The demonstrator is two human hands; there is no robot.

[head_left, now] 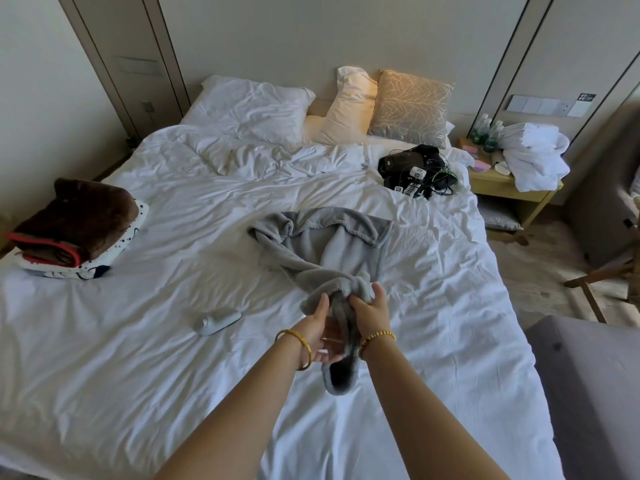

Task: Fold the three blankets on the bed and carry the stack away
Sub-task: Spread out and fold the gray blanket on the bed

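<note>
A grey fleece blanket (325, 247) lies crumpled in the middle of the white bed (138, 358). Its near end is bunched and lifted off the sheet. My left hand (320, 332) and my right hand (370, 313) both grip that bunched end, close together, with a loop of grey cloth hanging below them. At the bed's left edge a folded brown blanket (83, 216) with red trim rests on top of a folded white blanket with dark dots (114, 247).
A small pale device (216, 321) lies on the sheet left of my hands. Black electronics with cables (415, 171) sit near the pillows (249, 109). A nightstand (502, 181) holds white towels and bottles. A grey sofa (588, 393) stands at the right.
</note>
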